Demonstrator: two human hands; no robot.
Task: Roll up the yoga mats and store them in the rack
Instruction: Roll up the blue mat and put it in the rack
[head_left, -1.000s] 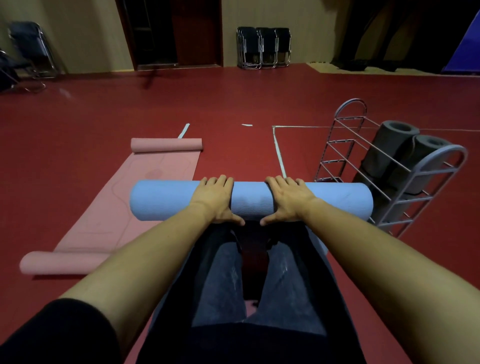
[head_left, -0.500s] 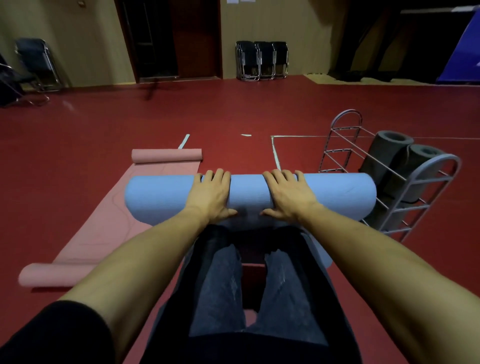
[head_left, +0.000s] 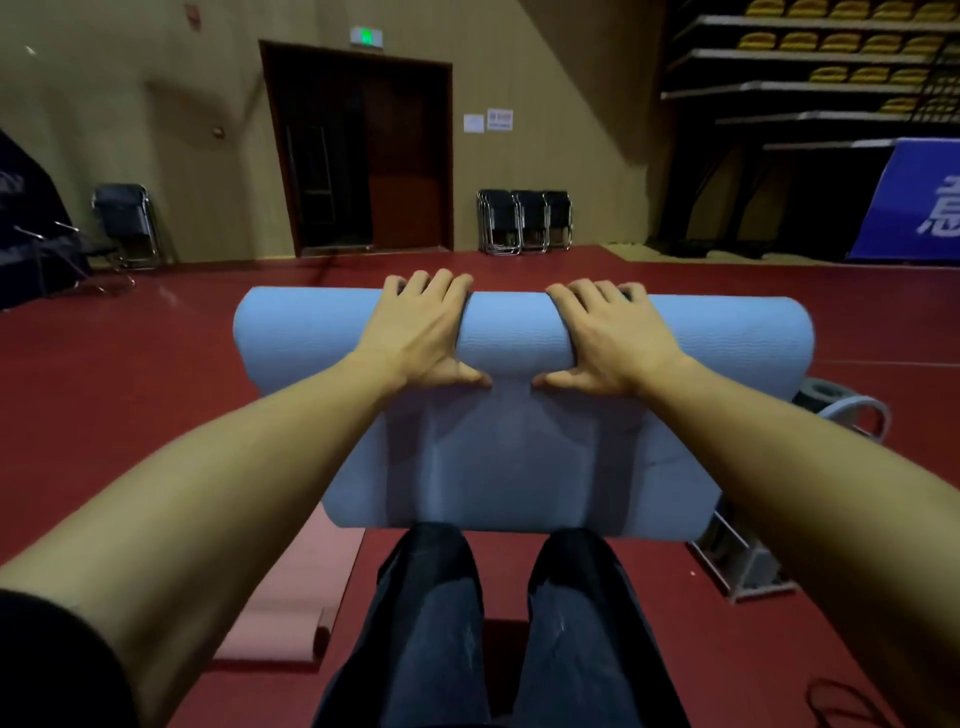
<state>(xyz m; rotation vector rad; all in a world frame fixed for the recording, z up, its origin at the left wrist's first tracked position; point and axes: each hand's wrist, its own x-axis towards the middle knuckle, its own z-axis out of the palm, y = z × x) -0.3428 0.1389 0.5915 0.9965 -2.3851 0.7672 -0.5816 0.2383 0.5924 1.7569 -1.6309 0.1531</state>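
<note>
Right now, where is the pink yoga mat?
In the head view, the pink yoga mat lies on the red floor, lower left, below the left forearm, beside the legs.

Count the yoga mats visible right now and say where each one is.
3. The blue mat is gripped by the left hand and right hand; the pink mat lies on the floor lower left; a grey mat sits in the rack. More may be hidden behind the blue one.

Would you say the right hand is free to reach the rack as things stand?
Probably not yet: the right hand grips the blue yoga mat with the left hand, and the roll hides most of the rack.
</note>
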